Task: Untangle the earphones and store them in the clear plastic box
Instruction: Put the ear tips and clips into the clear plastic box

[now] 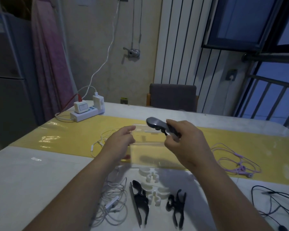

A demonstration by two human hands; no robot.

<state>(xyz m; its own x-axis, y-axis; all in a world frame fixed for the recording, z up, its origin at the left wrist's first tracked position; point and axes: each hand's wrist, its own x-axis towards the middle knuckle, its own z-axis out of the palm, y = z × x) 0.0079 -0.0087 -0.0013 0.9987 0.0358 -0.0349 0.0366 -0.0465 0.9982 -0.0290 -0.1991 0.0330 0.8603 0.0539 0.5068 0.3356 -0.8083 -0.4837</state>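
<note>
The clear plastic box (pixel 146 147) stands on the yellow strip at the table's middle. My left hand (pixel 121 141) is at its left wall, fingers curled against the rim. Above the box my right hand (pixel 184 139) grips a grey cord winder (pixel 154 125) by its dark end. White earphones (pixel 105 137) lie left of the box. Another tangled white pair (pixel 113 202) lies near me. Pink earphones (pixel 237 161) lie at the right, black earphones (pixel 277 204) at the near right.
Black cord winders (pixel 139 200) (pixel 177 205) and white ones (pixel 153 179) lie on the table in front of me. A white power strip (pixel 87 112) with chargers sits at the far left corner. A chair (pixel 173 96) stands behind the table.
</note>
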